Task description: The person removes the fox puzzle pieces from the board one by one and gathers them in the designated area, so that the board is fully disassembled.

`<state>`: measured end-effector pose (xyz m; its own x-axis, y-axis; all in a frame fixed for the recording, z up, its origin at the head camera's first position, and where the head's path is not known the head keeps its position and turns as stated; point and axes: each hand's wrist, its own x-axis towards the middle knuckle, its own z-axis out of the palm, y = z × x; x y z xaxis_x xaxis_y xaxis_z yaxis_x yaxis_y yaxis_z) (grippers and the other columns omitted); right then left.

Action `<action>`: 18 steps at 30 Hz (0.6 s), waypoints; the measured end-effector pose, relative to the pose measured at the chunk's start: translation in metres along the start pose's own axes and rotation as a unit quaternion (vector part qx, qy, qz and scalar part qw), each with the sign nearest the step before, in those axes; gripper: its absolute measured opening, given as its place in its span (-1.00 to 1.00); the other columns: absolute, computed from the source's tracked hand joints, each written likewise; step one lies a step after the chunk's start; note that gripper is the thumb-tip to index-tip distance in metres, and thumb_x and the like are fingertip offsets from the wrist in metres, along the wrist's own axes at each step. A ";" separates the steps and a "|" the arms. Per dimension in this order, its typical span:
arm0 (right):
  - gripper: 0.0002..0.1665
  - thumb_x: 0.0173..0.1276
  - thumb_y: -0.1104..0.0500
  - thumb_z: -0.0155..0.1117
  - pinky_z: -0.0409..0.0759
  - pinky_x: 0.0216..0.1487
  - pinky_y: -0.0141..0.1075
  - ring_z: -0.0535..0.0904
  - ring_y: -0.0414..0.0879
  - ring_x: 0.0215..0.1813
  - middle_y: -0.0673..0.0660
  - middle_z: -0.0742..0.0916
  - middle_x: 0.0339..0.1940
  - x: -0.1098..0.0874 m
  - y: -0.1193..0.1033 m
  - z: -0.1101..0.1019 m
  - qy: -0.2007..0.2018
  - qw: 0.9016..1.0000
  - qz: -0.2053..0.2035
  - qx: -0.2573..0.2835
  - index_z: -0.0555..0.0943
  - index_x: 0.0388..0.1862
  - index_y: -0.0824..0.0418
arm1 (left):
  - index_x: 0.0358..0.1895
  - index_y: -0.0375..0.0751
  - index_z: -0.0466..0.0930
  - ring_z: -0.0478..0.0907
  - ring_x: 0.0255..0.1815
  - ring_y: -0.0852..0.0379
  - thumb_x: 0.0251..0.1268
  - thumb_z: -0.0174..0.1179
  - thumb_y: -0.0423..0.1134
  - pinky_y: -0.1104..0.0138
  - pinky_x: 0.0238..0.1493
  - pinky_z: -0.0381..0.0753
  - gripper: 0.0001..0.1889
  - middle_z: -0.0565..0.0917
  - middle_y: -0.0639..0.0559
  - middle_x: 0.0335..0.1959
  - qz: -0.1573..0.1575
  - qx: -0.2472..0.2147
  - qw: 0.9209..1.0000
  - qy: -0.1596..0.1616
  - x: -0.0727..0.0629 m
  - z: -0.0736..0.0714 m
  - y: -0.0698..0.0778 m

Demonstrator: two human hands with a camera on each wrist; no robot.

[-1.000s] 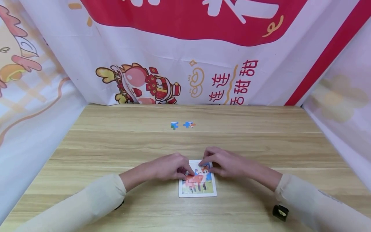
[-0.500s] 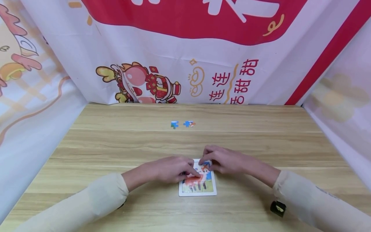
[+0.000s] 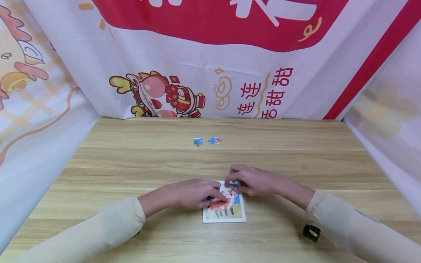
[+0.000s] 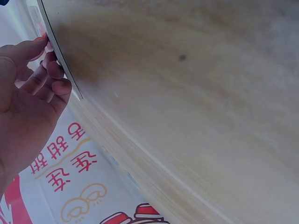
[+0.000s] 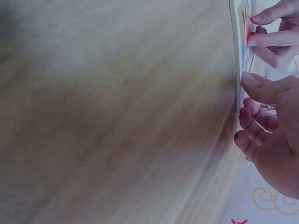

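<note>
A white-framed jigsaw puzzle point(image 3: 224, 220) with an orange fox picture lies on the table in front of me. My left hand point(image 3: 197, 193) reaches over its left side, the index finger stretched out and pressing on the fox's body. At the top right corner, my right hand point(image 3: 254, 180) has its bent index finger and thumb about a blue puzzle piece point(image 3: 234, 185). In the right wrist view, the right thumb point(image 5: 254, 84) touches the puzzle by its edge, with other fingers curled past the frame. The hands partly hide the puzzle's upper part.
Two loose puzzle pieces lie farther back: a blue and green one point(image 3: 198, 141) and a blue and orange one point(image 3: 215, 140). Behind the wooden table point(image 3: 131, 160) hangs a printed cloth point(image 3: 197, 54), with more cloth along both sides.
My left index finger has slid right and extended across the fox's body. The right hand stays at the corner, its index finger now more bent. The loose pieces have not moved.
</note>
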<state>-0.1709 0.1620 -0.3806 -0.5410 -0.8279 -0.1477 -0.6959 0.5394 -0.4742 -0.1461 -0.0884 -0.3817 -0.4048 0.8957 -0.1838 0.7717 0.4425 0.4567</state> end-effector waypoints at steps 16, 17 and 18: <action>-0.71 0.37 0.32 0.37 0.52 -0.10 -0.32 0.47 -0.16 -0.15 -0.06 0.54 -0.14 0.015 -0.001 -0.006 -0.056 0.998 0.000 -0.010 0.60 -0.04 -0.02 | 0.37 -0.05 0.60 0.40 0.49 0.12 0.52 0.20 -0.34 0.25 0.46 0.39 -0.58 0.50 -0.03 0.45 0.011 0.007 1.000 -0.005 0.000 0.003 0.000; -0.71 0.37 0.32 0.37 0.52 -0.09 -0.32 0.46 -0.16 -0.14 -0.06 0.53 -0.13 0.015 -0.001 -0.006 -0.058 0.998 0.000 -0.011 0.60 -0.06 -0.03 | 0.38 -0.05 0.60 0.38 0.50 0.11 0.52 0.20 -0.34 0.25 0.47 0.37 -0.58 0.48 -0.03 0.47 0.010 0.008 1.000 -0.006 0.000 0.003 0.000; -0.70 0.36 0.32 0.38 0.51 -0.07 -0.31 0.46 -0.16 -0.12 -0.06 0.53 -0.12 0.016 -0.002 -0.006 -0.061 0.998 0.001 -0.012 0.59 -0.07 -0.03 | 0.38 -0.05 0.60 0.36 0.52 0.10 0.52 0.20 -0.34 0.25 0.48 0.36 -0.58 0.46 -0.04 0.49 0.010 0.008 1.000 -0.007 0.000 0.003 0.000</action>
<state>-0.1810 0.1492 -0.3771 -0.4818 -0.8390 -0.2531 -0.7076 0.5428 -0.4525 -0.1447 -0.0884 -0.3839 -0.3831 0.9046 -0.1869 0.7876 0.4256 0.4456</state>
